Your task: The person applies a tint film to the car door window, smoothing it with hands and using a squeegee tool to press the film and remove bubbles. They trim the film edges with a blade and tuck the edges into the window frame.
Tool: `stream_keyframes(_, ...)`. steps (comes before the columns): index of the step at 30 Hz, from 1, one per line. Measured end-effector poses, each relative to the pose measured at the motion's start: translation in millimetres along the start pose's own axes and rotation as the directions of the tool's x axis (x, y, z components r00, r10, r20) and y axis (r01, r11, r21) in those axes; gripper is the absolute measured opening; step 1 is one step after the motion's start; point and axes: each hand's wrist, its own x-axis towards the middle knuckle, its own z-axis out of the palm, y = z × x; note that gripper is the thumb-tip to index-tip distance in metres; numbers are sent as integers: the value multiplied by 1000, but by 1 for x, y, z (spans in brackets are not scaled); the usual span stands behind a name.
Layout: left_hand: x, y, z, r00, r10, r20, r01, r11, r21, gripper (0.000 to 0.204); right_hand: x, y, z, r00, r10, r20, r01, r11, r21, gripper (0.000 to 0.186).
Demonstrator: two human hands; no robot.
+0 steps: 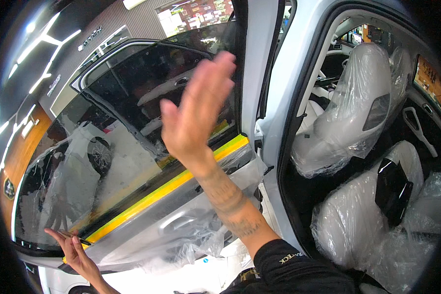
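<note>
My right hand [197, 110] is raised in front of the car door's window glass [132, 142], fingers stretched out and blurred by motion. It holds nothing that I can see. At the lower left, my left hand [76, 255] is by the bottom corner of the glass. A thin dark object [85, 240] lies between its thumb and fingers; its kind is too small to make out. A strip of yellow tape [169, 188] runs along the door below the glass. Clear plastic sheeting [196, 245] hangs under it over the door panel. The glass looks wet and carries reflections.
To the right is the open door frame [289, 132] of the car. Inside, a front seat [360, 98] and a rear seat [353, 215] are wrapped in clear plastic. A glossy black panel [394, 191] lies on the rear seat.
</note>
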Motion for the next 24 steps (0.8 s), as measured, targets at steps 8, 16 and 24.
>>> stream_keyframes(8,-3,-9,8,999,-25,-27,24,999,-38,23,-14,7,1,997,-53,53,52,999,14,73)
stream_keyframes(16,-7,-6,-24,997,71,9,-71,994,88,25,-3,-2,14,997,7,83,-3,998,-57,79)
stream_keyframes(24,-5,33,5,996,89,26,-87,993,-74,13,-34,38,-17,993,-109,45,115,975,-192,68)
